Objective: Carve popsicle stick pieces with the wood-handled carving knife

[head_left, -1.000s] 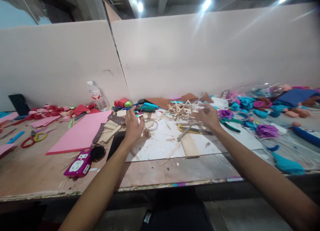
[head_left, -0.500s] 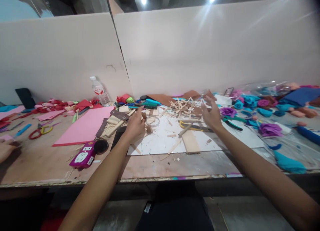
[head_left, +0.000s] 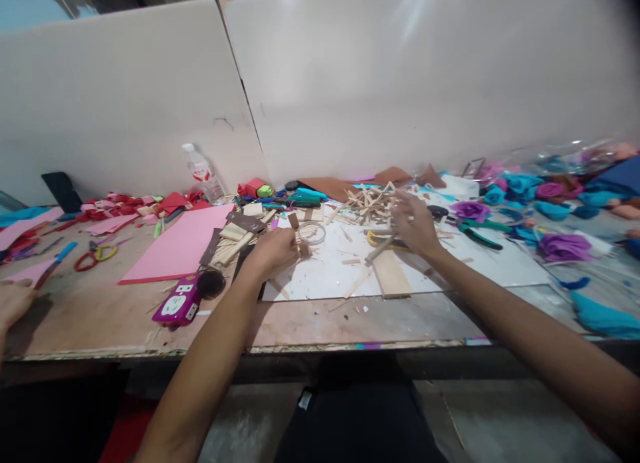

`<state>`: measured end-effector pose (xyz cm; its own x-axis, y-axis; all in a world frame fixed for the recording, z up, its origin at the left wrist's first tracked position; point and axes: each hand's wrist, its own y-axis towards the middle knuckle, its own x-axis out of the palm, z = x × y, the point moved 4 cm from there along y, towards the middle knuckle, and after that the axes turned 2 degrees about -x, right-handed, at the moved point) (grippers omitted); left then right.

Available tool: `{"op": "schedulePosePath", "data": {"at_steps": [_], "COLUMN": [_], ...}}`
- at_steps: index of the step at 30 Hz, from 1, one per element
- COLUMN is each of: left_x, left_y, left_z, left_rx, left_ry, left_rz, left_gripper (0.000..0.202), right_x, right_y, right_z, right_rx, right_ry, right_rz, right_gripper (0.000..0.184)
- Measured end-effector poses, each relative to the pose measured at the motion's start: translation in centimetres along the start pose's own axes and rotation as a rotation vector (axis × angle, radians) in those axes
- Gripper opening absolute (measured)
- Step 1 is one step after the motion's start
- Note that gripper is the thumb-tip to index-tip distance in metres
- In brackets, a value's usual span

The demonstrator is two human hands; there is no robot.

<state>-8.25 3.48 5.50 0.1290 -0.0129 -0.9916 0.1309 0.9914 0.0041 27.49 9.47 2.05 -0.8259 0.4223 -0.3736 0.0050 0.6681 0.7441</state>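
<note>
My left hand (head_left: 277,253) is lowered to the table with its fingers curled down; what lies under the fingertips, if anything, is hidden. Just right of it is a clear roll of tape (head_left: 312,233), with small brown pieces beside it. My right hand (head_left: 416,224) reaches over the yellow-handled cutter (head_left: 377,239), fingers apart and nothing visible in them. The heap of thin wooden sticks (head_left: 369,204) lies just beyond its fingertips. Below the cutter, a flat wooden block (head_left: 391,275) and a round stick (head_left: 379,249) rest on white board (head_left: 320,276).
Left are pink sheets (head_left: 183,239), a purple box (head_left: 176,304), scissors (head_left: 95,255) and a water bottle (head_left: 205,176). Another person's hand (head_left: 15,301) is at the far left. Green-handled pliers (head_left: 481,236) and purple and blue crepe paper (head_left: 565,247) lie right.
My right hand has come down and left toward the stick heap. My left hand stays by the tape roll. The view has tilted down a little, and the other person's hand has shifted.
</note>
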Motion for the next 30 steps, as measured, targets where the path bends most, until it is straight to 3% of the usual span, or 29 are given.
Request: {"op": "schedulePosePath", "data": {"at_steps": [4,8,11,16,19,22,25,30], "left_x": [1.0,1.2,0.7,-0.8,-1.0,-0.1,1.2,2.7], "left_y": [0.3,0.6,0.8,1.5,1.7,1.7,1.5,0.5], "left_z": [-0.3,-0.6,-0.6,-0.1,0.6,2.1,4.3,7.5], "left_rx": [0.01,0.034,0.057,0.09,0.1,0.152,0.239,0.348], "left_ry": [0.001,-0.069,-0.17,-0.464,-0.696,-0.911,-1.058,-1.147], "left_rz": [-0.08,-0.042,0.061,0.365,0.51,0.513,0.437,0.359], "left_gripper": [0.04,0.04,0.038,0.006,0.01,0.025,0.031,0.024], "right_x": [0.2,0.3,0.4,0.5,0.7,0.6,0.4,0.3], "right_y": [-0.1,-0.2,-0.2,-0.4,-0.5,-0.4,-0.2,-0.6], "right_z": [-0.1,0.3,0.4,0.2,0.1,-0.4,-1.7,-4.4], "right_rx": [-0.022,-0.033,-0.037,-0.057,-0.073,-0.104,-0.201,-0.434], "right_ry": [-0.002,-0.007,-0.019,-0.033,-0.031,-0.033,-0.02,0.008], "right_rz": [-0.011,-0.011,-0.013,-0.025,-0.04,-0.083,-0.254,-0.756], "right_gripper": [0.045,0.044,0.044,0.043,0.044,0.044,0.039,0.028]}}
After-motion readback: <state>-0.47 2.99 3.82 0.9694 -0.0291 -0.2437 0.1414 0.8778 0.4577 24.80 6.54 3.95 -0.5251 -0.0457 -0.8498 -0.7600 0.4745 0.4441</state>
